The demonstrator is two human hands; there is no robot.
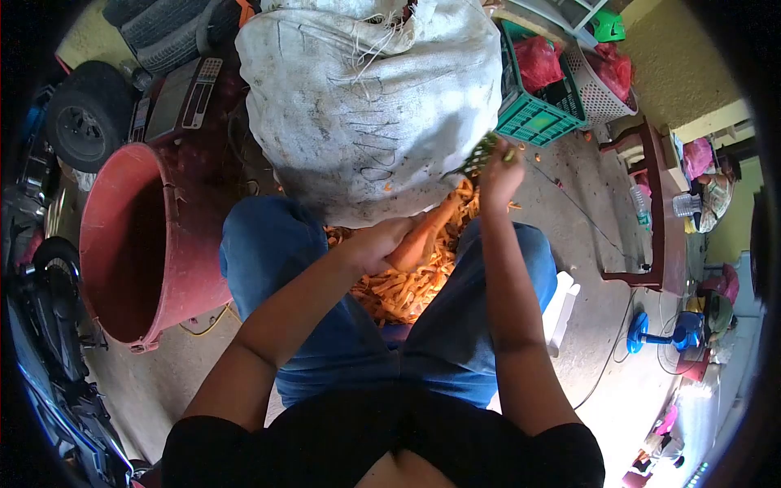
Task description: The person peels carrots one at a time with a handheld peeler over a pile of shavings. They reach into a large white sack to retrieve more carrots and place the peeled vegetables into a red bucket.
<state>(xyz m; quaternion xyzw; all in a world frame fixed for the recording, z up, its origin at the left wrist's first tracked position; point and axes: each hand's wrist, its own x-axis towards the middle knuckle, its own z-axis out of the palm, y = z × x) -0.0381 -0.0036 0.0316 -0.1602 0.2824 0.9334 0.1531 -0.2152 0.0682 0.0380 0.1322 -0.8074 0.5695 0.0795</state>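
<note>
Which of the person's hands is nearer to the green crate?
Right: the right hand is just below the green crate in the picture; the left hand, gripping a carrot, is farther down and left.

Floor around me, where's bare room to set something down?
Bare floor, crossed by a cable, lies between your right leg and the wooden table; another patch lies left of your left thigh, nearer you than the red barrel. Crowded: between your legs, with orange strips and the white sack.

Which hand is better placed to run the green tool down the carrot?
Probably the right hand: it grips the green tool, close to the narrow end of the carrot. The left hand holds the thick end, above the orange shavings.
</note>
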